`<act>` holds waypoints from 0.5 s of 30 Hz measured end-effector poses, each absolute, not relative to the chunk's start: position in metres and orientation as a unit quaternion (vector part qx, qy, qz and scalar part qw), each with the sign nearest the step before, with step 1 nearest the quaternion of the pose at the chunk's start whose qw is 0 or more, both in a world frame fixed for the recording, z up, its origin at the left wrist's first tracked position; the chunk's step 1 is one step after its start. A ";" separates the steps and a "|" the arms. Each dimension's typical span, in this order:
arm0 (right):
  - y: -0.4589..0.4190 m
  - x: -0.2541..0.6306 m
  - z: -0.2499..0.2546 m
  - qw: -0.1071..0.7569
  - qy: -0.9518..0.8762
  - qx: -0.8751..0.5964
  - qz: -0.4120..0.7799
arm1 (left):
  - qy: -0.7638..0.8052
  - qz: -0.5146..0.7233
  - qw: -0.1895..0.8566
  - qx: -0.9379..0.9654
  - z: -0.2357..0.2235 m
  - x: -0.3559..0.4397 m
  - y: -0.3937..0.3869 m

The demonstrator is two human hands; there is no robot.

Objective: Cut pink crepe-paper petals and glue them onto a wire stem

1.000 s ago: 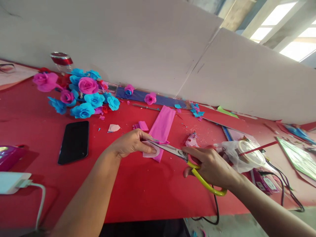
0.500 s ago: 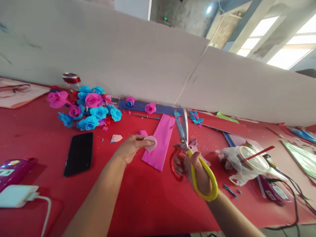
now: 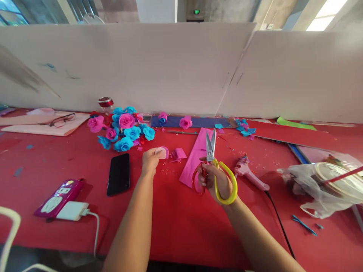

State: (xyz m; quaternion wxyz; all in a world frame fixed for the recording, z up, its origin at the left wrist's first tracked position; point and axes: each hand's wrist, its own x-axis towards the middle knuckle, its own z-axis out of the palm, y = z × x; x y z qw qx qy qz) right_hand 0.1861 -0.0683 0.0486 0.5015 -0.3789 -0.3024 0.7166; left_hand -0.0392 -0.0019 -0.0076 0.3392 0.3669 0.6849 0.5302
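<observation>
My left hand point(image 3: 151, 161) is closed in a pinch on a pale pink rounded paper piece point(image 3: 160, 152), with a brighter pink edge showing behind it. A small bright pink paper scrap point(image 3: 179, 153) lies just to its right. My right hand point(image 3: 217, 180) is closed around the scissors point(image 3: 210, 145), which have one yellow and one red handle loop. Their blades point away from me and stand slightly apart, with nothing between them. Beneath the scissors lies a folded strip of bright pink paper point(image 3: 193, 162), partly hidden by the handles and my right hand.
Pink and blue paper flowers point(image 3: 124, 130) are bunched at the back left, behind a black phone point(image 3: 118, 174). A pink glue gun point(image 3: 251, 175) with a black cord lies right of my right hand. Farther right is a plastic bag with a lidded tub point(image 3: 331, 181).
My left hand has moved left, away from the pink strip, with the paper piece. The scissor blades are closer together. The view has levelled and turned left.
</observation>
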 end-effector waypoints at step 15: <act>-0.058 0.193 0.042 0.505 -0.255 -0.384 0.729 | 0.797 0.385 0.163 0.436 -0.004 -0.053 0.043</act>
